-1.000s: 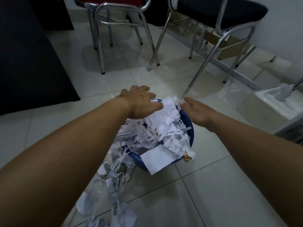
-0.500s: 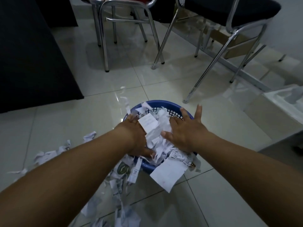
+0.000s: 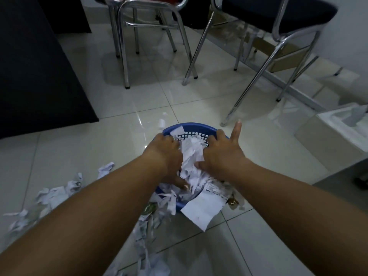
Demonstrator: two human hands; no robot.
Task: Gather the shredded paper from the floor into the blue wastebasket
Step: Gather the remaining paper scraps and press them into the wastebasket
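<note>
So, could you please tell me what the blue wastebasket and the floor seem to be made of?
The round blue wastebasket looks like moulded plastic, given its matte lattice wall. The pale floor seems glazed ceramic tile: glossy reflections, straight grout lines.

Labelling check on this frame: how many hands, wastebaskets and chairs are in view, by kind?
Hands: 2, left hand and right hand
Wastebaskets: 1, blue wastebasket
Chairs: 2, red-seated chair and dark-seated chair
Total: 5
</note>
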